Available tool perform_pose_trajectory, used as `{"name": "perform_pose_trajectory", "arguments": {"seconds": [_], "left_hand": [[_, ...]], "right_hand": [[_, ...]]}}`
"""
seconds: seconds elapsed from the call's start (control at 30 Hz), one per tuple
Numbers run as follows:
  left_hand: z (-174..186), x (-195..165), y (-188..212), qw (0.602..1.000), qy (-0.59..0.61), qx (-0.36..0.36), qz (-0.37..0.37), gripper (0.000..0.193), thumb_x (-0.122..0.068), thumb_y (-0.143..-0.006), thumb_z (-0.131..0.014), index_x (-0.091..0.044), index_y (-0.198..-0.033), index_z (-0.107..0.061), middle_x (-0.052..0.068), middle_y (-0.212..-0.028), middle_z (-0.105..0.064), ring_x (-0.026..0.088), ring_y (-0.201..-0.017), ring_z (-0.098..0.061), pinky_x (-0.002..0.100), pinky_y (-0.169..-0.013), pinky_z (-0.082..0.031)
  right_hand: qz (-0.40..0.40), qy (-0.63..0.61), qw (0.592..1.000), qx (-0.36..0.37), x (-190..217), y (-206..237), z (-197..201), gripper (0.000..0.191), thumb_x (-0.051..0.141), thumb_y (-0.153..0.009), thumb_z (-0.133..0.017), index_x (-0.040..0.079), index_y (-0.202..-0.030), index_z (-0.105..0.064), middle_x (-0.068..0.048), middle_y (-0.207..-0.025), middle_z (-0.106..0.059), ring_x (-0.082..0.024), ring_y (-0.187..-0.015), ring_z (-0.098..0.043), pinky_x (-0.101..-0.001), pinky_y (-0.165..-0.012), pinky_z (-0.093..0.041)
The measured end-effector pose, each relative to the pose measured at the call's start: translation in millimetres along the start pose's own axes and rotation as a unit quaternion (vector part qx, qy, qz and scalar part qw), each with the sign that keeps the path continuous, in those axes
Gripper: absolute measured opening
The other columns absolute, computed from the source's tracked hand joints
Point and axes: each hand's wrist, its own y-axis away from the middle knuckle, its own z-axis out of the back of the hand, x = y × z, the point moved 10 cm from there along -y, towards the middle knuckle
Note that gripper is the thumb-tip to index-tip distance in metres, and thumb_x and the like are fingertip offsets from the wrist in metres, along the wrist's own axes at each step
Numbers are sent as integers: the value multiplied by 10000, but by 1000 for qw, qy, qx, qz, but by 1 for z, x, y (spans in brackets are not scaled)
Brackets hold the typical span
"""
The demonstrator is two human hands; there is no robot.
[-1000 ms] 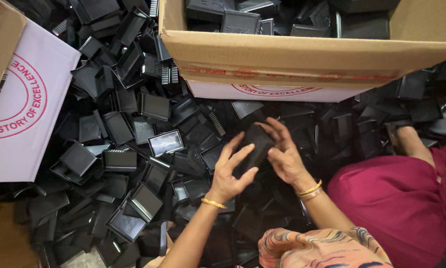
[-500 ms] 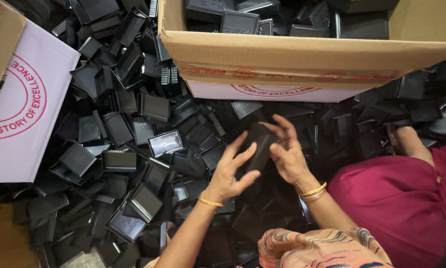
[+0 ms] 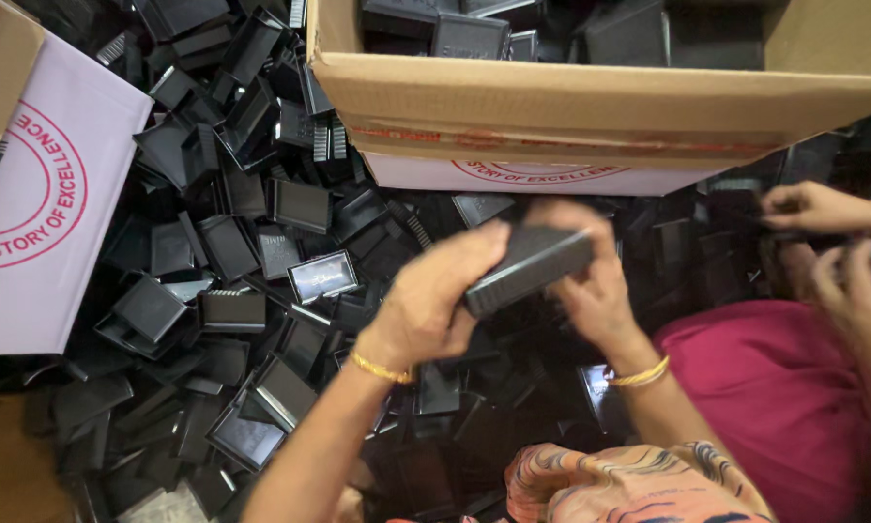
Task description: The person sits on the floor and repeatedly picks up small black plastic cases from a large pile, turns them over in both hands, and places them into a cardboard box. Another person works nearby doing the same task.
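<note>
Both my hands hold one black rectangular plastic casing (image 3: 530,266) above a heap of similar black casing parts (image 3: 232,291). My left hand (image 3: 435,295) grips its lower left end with fingers curled over the edge. My right hand (image 3: 590,281) grips its right end from behind, partly hidden by the part. Each wrist wears a gold bangle. The held part sits just below the front wall of a cardboard box (image 3: 590,102).
The cardboard box at the top holds more black parts (image 3: 474,34). A white and pink carton (image 3: 38,203) lies at the left. Another person's hands (image 3: 823,232) work at the right edge, above magenta cloth (image 3: 774,387).
My hands have risen toward the cardboard box and closed on the black casing, which now lies flat between them. Another person's hands have come into view at the right.
</note>
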Motion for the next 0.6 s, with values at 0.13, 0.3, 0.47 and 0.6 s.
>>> {"name": "perform_pose_trajectory", "arguments": {"seconds": [0.13,0.3,0.47,0.6], "left_hand": [[32,-33,-94,947,-301,-8,-110,484,-16,-959,-707,-12,-1421,-564,218,-1461,-565,405,-1387,-569,515,-1167,-406],[66,-11,-84,951,-266,-126,-95,430,-90,-940,-748,51,-1299,-557,240,-1297,-585,425,-1184,-578,506,-1062,-434],[10,138,64,963,-179,-29,201,212,-114,-927,-734,-26,-1109,-669,184,-1073,-715,365,-978,-685,423,-849,-561],[-82,202,176,871,-253,252,338,620,-343,-731,-835,-15,-1211,-619,246,-1125,-666,435,-1053,-621,514,-851,-507]], "right_hand": [[-11,298,953,59,-28,-24,-20,584,230,-879,-778,1,-1377,-576,-212,-1379,-606,-362,-1285,-549,-459,-1098,-445],[-137,611,730,274,-131,27,-68,603,413,-846,-736,36,-1298,-606,-281,-1547,-323,-419,-1454,-256,-540,-1180,-221],[-106,611,698,358,-159,67,-78,454,352,-847,-726,123,-1234,-669,-254,-1561,-312,-412,-1510,-185,-579,-1221,-109],[-152,518,767,346,-150,67,-74,394,361,-840,-769,156,-1165,-679,-209,-1466,-388,-436,-1432,-300,-550,-1234,-174]]}}
